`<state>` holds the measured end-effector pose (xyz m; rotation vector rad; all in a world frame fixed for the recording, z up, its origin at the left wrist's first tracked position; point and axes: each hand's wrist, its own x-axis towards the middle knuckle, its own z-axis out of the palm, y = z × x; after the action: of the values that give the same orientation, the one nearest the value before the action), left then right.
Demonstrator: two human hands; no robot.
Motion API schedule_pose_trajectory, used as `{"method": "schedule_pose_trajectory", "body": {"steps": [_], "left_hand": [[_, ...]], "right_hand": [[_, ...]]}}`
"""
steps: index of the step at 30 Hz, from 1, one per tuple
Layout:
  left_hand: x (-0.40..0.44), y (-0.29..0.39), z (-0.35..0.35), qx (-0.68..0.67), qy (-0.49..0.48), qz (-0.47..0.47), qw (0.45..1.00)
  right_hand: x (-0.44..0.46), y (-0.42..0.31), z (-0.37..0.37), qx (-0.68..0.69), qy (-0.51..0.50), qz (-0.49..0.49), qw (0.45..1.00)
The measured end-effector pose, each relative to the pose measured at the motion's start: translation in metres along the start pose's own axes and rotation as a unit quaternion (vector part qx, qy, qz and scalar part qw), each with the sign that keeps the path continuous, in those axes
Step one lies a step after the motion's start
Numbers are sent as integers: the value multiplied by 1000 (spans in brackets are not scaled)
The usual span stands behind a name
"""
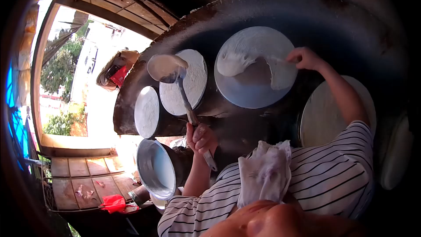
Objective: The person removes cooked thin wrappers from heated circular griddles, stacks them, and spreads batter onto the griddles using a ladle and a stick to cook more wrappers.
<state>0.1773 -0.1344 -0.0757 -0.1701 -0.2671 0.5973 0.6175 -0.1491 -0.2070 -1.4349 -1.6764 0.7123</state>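
Observation:
My left hand [201, 138] is wrapped round the handle of a ladle [187, 102]. The ladle's bowl [163, 66] hangs over the edge of a round white disc [188, 88] and has pale batter on it. My right hand [305, 58] pinches the right edge of a thin white pancake [283, 71] on a large round griddle plate [245, 98]. The pancake is ragged, with a curved gap near its middle where the plate's greyish surface shows. Its left part [234, 63] looks folded or bunched.
A smaller white disc [147, 112] is at the left and a larger pale one [326, 114] lies under my right arm. A metal pot [144, 160] of whitish liquid stands near my left forearm. A dark, curved stove top [210, 22] surrounds the plates. Tiles [66, 188] are at lower left.

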Motion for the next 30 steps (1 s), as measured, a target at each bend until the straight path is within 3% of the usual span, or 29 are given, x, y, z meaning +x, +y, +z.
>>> {"method": "schedule_pose_trajectory", "body": {"steps": [1, 3, 5, 8, 11, 14, 17, 18, 21, 22, 23, 25, 28, 30], "left_hand": [[6, 10, -10, 11, -2, -1, 1000], [27, 19, -28, -17, 3, 1, 1000], [48, 19, -41, -87, 29, 28, 995], [33, 12, -37, -82, 41, 44, 995], [23, 10, -21, -56, 24, 40, 997], [21, 23, -27, -35, 21, 27, 999], [28, 14, -22, -63, 13, 58, 996], [23, 11, -18, -65, 14, 65, 996], [14, 9, -5, -59, 23, 58, 996], [13, 11, -2, -55, 27, 47, 997], [17, 14, -5, -68, 27, 48, 996], [44, 13, -19, -96, 9, 28, 995], [47, -8, -9, -88, -27, 5, 996], [32, -12, -2, -42, -34, 0, 999]], "right_hand": [[15, 34, 1, -25, 100, 44, 994], [64, 43, 13, -210, 138, 24, 968], [94, 20, 53, -143, 15, -73, 987], [71, -7, 77, -68, -62, -79, 993], [51, -15, 37, 17, -152, -64, 986], [73, 8, 32, -18, -28, 47, 998], [69, -8, 44, 33, -125, -31, 991], [61, -2, 41, -18, -145, -78, 986], [34, -3, 1, 53, -199, 41, 978], [37, -3, -7, 8, -203, 144, 968], [46, 11, 3, -5, -127, 184, 975], [59, 25, 39, -143, 100, -23, 984], [27, -19, 44, -28, -78, -50, 995], [-17, -25, 13, 31, -113, 1, 993]]}}
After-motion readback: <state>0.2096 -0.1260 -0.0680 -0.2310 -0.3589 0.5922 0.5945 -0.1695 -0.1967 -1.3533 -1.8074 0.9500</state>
